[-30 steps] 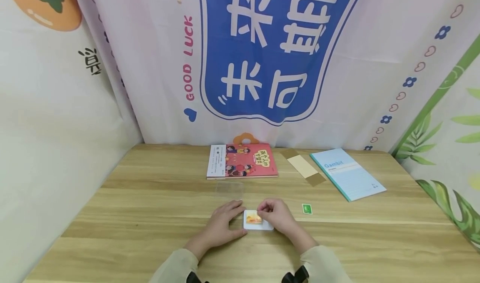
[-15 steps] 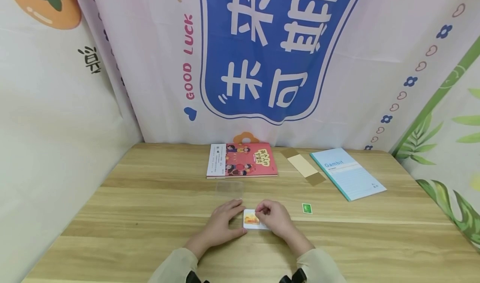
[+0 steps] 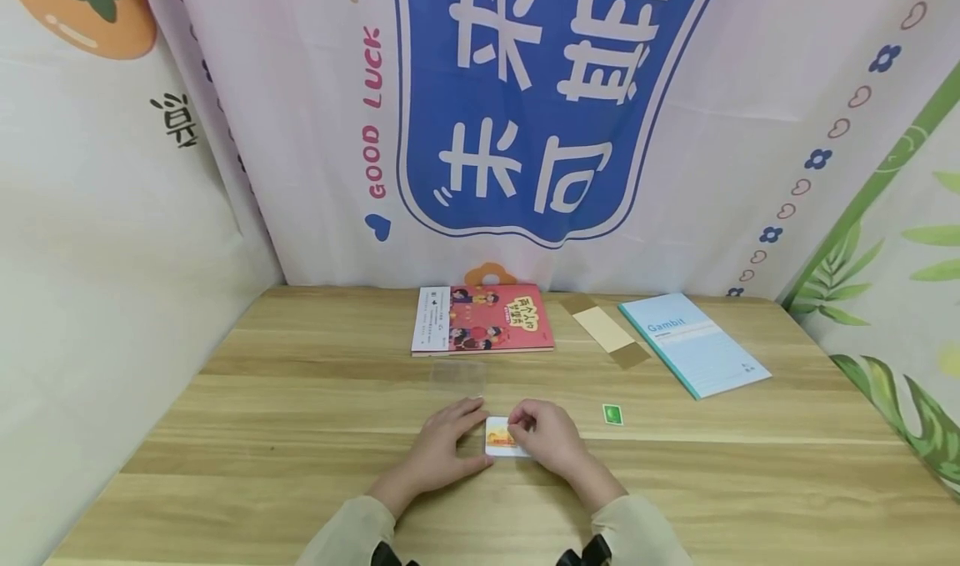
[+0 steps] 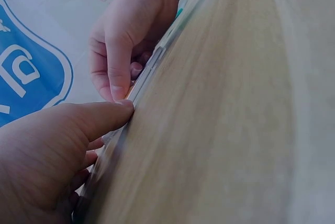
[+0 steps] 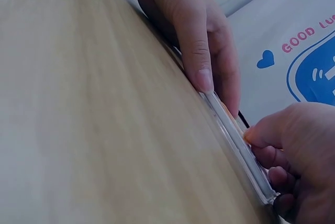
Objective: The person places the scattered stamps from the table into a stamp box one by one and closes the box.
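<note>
On the bench (image 3: 300,491), the left hand (image 3: 446,449), thumb and fingers apart, braces the left edge of the white case (image 3: 497,422), seemingly to steady it, while the right hand (image 3: 550,437) pinches the orange sticker (image 3: 498,438) atop the case, likely for fine control

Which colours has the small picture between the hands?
The picture is mainly yellow and orange, clearest in the head view.
</note>
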Action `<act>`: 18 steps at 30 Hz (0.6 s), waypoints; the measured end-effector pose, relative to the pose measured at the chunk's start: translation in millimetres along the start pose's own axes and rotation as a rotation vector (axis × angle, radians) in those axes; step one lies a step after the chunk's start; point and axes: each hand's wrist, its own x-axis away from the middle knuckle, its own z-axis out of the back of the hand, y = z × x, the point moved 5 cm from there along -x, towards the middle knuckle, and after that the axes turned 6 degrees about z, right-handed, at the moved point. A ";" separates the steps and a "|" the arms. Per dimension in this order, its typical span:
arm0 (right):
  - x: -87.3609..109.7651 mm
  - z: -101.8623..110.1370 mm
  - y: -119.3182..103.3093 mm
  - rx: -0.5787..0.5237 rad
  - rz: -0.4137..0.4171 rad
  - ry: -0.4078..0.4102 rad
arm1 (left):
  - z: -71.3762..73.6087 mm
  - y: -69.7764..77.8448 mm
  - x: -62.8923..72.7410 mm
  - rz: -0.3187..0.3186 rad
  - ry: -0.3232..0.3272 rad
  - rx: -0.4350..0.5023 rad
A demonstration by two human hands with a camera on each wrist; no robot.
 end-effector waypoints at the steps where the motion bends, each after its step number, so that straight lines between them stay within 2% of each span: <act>1: 0.0 0.0 -0.4 0.013 0.011 -0.001 | 0.4 0.2 0.1 -0.004 0.004 0.000; 10: -0.5 0.4 -3.0 0.050 0.022 -0.022 | 0.6 -0.6 -0.4 -0.005 0.000 -0.003; 18: 0.3 0.4 -2.8 0.090 0.082 0.004 | 0.6 -0.1 -0.4 0.010 -0.013 -0.013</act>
